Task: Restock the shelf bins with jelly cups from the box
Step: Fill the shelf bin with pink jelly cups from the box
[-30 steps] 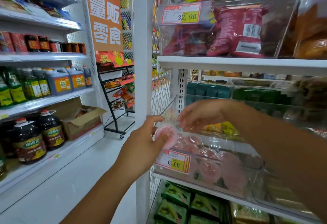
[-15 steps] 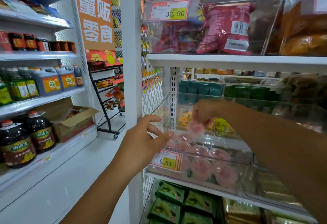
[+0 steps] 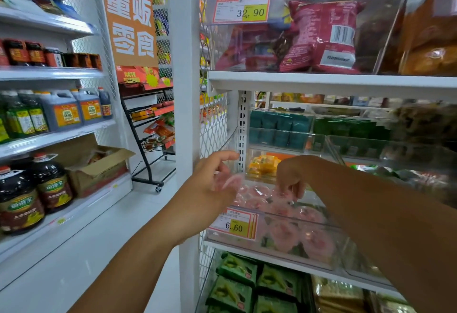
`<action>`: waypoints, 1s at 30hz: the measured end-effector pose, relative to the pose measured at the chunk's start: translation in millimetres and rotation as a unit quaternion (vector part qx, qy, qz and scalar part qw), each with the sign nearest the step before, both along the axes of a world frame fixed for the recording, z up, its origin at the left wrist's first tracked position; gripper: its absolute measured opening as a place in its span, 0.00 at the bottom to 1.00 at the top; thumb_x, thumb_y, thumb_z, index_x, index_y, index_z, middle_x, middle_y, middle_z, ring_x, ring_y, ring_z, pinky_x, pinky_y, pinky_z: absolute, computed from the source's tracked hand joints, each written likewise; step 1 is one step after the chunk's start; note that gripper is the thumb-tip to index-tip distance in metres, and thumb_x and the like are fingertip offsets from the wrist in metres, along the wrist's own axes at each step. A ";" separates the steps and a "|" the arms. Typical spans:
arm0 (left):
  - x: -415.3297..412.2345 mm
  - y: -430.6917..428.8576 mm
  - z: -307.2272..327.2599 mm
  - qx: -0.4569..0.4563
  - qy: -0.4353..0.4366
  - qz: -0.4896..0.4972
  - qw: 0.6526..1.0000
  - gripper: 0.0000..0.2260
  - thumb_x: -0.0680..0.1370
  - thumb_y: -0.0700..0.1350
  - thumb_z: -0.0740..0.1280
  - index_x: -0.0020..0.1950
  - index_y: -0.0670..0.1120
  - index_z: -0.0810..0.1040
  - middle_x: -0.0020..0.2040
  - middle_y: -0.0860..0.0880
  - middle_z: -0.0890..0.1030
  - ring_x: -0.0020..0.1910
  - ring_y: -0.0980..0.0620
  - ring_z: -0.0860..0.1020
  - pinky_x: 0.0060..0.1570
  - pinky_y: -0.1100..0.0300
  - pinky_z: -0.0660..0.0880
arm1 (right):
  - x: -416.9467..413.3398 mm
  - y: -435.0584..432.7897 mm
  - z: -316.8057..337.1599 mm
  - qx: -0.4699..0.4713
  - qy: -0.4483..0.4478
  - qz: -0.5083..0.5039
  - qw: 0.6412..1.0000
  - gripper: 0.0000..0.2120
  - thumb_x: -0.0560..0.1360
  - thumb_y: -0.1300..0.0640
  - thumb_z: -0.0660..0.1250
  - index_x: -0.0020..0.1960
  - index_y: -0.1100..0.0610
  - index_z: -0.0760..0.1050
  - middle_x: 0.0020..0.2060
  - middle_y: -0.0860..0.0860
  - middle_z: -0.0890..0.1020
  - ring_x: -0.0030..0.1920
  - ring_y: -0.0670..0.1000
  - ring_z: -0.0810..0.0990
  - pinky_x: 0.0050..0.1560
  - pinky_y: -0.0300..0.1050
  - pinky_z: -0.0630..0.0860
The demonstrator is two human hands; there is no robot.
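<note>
A clear shelf bin (image 3: 329, 260) with a 6.60 price tag (image 3: 235, 225) holds several pink jelly cups (image 3: 284, 234). My right hand (image 3: 290, 176) reaches into the bin from the right with its fingers pointing down. Its fingertips pinch a pink jelly cup (image 3: 282, 194) down on the pile near the back. My left hand (image 3: 210, 186) hovers at the bin's left front corner with its fingers loosely spread and blurred, and holds nothing that I can make out.
A white shelf upright (image 3: 184, 114) stands just left of the bin. Above the bin is a shelf board (image 3: 321, 81) with snack bags. Green packs (image 3: 237, 285) fill the bin below. An open cardboard box (image 3: 99, 166) sits on the left aisle shelf beside oil bottles (image 3: 53, 184).
The pink cup passed from my left hand to my right. My right hand then carried it down into the bin, and my left hand stayed at the bin's front with open fingers.
</note>
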State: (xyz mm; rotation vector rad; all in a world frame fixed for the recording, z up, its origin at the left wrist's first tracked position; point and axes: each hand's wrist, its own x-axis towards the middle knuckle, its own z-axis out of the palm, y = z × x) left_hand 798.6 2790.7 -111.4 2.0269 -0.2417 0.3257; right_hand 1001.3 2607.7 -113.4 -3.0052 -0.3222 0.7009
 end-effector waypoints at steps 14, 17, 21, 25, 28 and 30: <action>61.5 -20.6 -5.7 0.051 -0.009 0.054 0.997 0.27 0.77 0.46 0.69 0.72 0.58 0.63 0.65 0.53 0.77 0.57 0.53 0.79 0.56 0.52 0.77 | -48.2 -3.0 67.2 0.352 0.176 0.104 0.913 0.14 0.75 0.71 0.66 0.58 0.60 0.74 0.51 0.57 0.82 0.52 0.53 0.82 0.56 0.43 0.79; 65.8 -24.5 -9.6 0.056 -0.007 0.047 0.997 0.30 0.77 0.48 0.69 0.75 0.58 0.59 0.66 0.53 0.77 0.58 0.54 0.78 0.57 0.52 0.76 | -52.6 -2.2 61.6 0.411 0.119 0.115 0.896 0.08 0.74 0.71 0.67 0.52 0.63 0.76 0.48 0.60 0.82 0.48 0.54 0.83 0.49 0.42 0.81; 62.3 -27.1 -14.3 0.087 -0.001 0.021 0.996 0.30 0.78 0.52 0.67 0.76 0.59 0.55 0.74 0.55 0.67 0.70 0.55 0.69 0.68 0.52 0.69 | -32.0 -17.6 63.6 0.232 -0.064 0.150 0.959 0.04 0.76 0.64 0.68 0.50 0.58 0.78 0.47 0.56 0.83 0.44 0.51 0.83 0.44 0.41 0.80; 55.3 -31.5 -17.0 0.245 -0.010 0.035 0.969 0.26 0.79 0.58 0.63 0.75 0.64 0.58 0.75 0.59 0.63 0.71 0.54 0.67 0.62 0.63 0.63 | -6.6 -37.2 52.7 -0.198 -0.190 0.201 0.940 0.11 0.78 0.56 0.65 0.57 0.58 0.80 0.52 0.54 0.83 0.48 0.51 0.80 0.51 0.44 0.76; 50.6 -34.8 -16.1 0.264 -0.018 0.037 0.964 0.26 0.78 0.60 0.63 0.74 0.65 0.59 0.75 0.59 0.64 0.71 0.55 0.65 0.58 0.64 0.60 | -1.1 -39.8 40.6 -0.249 -0.159 0.167 0.941 0.11 0.75 0.58 0.69 0.57 0.59 0.81 0.50 0.52 0.83 0.49 0.52 0.81 0.55 0.45 0.78; 48.5 -35.2 -15.1 0.278 -0.027 0.036 0.960 0.26 0.79 0.60 0.62 0.75 0.64 0.58 0.75 0.58 0.64 0.71 0.56 0.65 0.59 0.64 0.60 | -6.0 -37.1 39.7 -0.235 -0.141 0.157 0.949 0.11 0.75 0.59 0.70 0.57 0.59 0.80 0.45 0.51 0.80 0.45 0.51 0.79 0.51 0.43 0.78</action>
